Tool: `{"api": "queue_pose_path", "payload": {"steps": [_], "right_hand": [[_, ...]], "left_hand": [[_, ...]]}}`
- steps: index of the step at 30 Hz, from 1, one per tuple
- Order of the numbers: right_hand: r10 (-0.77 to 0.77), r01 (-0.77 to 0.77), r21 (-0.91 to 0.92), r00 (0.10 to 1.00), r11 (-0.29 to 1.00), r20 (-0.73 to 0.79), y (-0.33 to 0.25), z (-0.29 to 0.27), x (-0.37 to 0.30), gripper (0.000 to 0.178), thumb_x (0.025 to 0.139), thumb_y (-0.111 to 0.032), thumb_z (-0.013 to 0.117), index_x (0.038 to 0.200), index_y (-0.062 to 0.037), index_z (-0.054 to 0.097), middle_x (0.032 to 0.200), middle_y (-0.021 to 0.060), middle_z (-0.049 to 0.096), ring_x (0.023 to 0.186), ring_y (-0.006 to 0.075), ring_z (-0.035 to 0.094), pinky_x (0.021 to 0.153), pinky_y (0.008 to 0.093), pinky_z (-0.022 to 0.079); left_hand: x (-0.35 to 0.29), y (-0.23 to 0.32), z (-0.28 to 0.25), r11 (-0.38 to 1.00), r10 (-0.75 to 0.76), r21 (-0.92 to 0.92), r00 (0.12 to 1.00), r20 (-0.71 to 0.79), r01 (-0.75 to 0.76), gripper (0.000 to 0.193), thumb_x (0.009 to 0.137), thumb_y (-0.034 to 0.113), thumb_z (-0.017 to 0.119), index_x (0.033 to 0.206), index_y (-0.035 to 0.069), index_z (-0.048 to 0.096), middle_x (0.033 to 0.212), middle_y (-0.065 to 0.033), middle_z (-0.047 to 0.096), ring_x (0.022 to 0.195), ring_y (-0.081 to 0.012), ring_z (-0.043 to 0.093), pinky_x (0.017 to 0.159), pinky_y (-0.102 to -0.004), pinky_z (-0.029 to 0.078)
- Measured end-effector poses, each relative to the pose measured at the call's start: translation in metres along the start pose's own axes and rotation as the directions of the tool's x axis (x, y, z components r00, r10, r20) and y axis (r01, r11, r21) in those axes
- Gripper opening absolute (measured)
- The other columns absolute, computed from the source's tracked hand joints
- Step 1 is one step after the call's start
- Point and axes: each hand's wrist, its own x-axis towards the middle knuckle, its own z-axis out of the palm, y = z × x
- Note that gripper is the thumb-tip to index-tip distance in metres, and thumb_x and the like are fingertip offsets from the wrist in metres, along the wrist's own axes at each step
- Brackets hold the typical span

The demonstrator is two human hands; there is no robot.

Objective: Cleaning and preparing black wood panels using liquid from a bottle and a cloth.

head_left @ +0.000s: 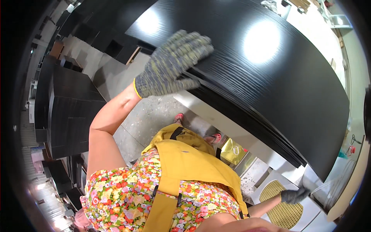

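A large glossy black panel with a fine wood-grain surface lies on top of a stack of black panels. At its near left edge is my left hand, in a grey and olive knit glove with a yellow cuff. Its fingers are stretched out over the panel's top, and the thumb sits apart along the edge. My right hand, in a dark grey glove, is low at the right, past the stack's near corner and above a seat with yellow woven mesh. Its fingers look curled together; anything inside them is hidden.
Stacked black boards stand to the left on the grey floor. A yellow metal can sits beneath the stack's near side. Bottles and scissors lie at the far right. My yellow apron hangs close to the stack.
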Motion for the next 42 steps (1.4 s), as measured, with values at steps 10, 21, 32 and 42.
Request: {"api": "queue_pose_path", "payload": {"steps": [10, 21, 32, 42], "right_hand": [[-0.429, 0.428, -0.032, 0.903, 0.903, -0.033, -0.312, 0.118, -0.169, 0.022, 0.091, -0.005, 0.053, 0.105, 0.0092, 0.061, 0.105, 0.0175, 0.062, 0.092, 0.0239, 0.061, 0.076, 0.0320, 0.055], [0.188, -0.303, 0.261, 0.903, 0.916, 0.387, -0.348, 0.247, -0.140, 0.032, 0.091, -0.009, 0.055, 0.121, 0.0024, 0.055, 0.116, 0.0152, 0.060, 0.103, 0.0280, 0.060, 0.090, 0.0399, 0.050], [-0.270, 0.510, -0.300, 0.768, 0.806, 0.581, -0.265, 0.126, -0.095, 0.029, 0.086, -0.004, 0.055, 0.114, -0.0037, 0.062, 0.121, 0.0125, 0.060, 0.113, 0.0253, 0.056, 0.097, 0.0338, 0.046], [0.324, -0.287, -0.153, 0.785, 0.946, 0.528, -0.453, 0.205, -0.250, 0.032, 0.091, -0.008, 0.050, 0.121, 0.0014, 0.056, 0.116, 0.0115, 0.062, 0.114, 0.0203, 0.056, 0.092, 0.0289, 0.047]], "left_hand": [[-0.171, -0.198, 0.016, 0.784, -0.543, -0.429, 0.830, -0.126, 0.448, 0.074, 0.075, 0.029, 0.074, 0.138, 0.006, 0.042, 0.140, -0.0124, 0.045, 0.132, -0.0266, 0.039, 0.109, -0.0350, 0.029], [-0.281, -0.262, 0.108, 0.188, -0.512, -0.879, 0.808, 0.293, 0.438, 0.058, 0.081, 0.005, 0.063, 0.136, 0.000, 0.043, 0.138, -0.0139, 0.047, 0.130, -0.0244, 0.042, 0.108, -0.0354, 0.031], [-0.221, -0.268, 0.099, 0.220, -0.338, -0.902, 0.896, 0.287, 0.372, 0.054, 0.080, 0.002, 0.064, 0.132, 0.000, 0.048, 0.134, -0.0115, 0.051, 0.126, -0.0211, 0.045, 0.107, -0.0337, 0.031], [-0.212, -0.332, 0.143, -0.161, -0.288, -0.831, 0.780, 0.556, 0.532, 0.050, 0.084, -0.001, 0.061, 0.132, -0.001, 0.047, 0.133, -0.0121, 0.052, 0.124, -0.0219, 0.047, 0.104, -0.0329, 0.036]]}}
